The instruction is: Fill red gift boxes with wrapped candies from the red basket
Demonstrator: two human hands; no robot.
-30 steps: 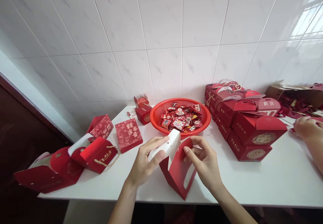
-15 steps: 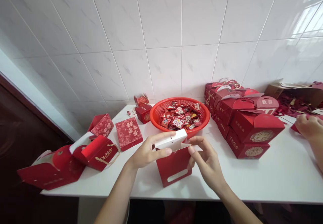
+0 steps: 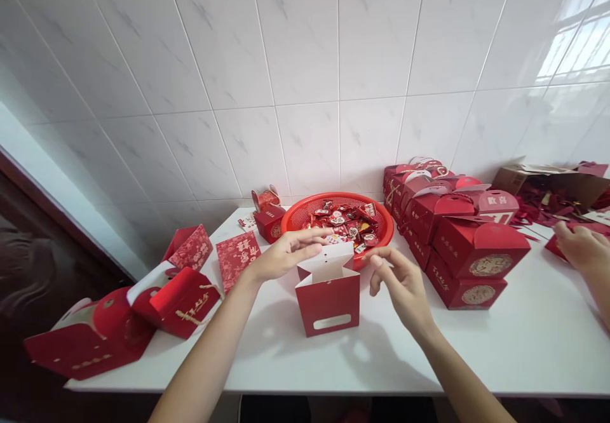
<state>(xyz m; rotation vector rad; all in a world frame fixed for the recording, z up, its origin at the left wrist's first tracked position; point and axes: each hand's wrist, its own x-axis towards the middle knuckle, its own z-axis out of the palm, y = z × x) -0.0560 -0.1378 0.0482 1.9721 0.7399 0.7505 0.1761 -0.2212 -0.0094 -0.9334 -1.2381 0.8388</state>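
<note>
A red paper gift box (image 3: pixel 328 302) stands upright on the white table in front of me, its white-lined top open and a slot cut low in its front. My left hand (image 3: pixel 286 256) hovers at the box's back left rim, fingers stretched out and thumb apart. Whether its fingertips touch the rim I cannot tell. To the right of the box, my right hand (image 3: pixel 399 283) is off it, with loosely bent fingers and nothing in them. Right behind the box sits a red plastic basket (image 3: pixel 291 218) filled with wrapped candies (image 3: pixel 352 223).
Stacked red gift boxes (image 3: pixel 476 245) stand to the right. More boxes (image 3: pixel 181 299) and a flat patterned red box (image 3: pixel 237 258) lie left. At far right, another person's hand (image 3: pixel 579 245) is near a carton (image 3: pixel 543 178). The table's front edge (image 3: pixel 267 390) is close.
Both hands have let go of the box, the right moving right and the left up and back. The box now stands on the table with its top spread wider.
</note>
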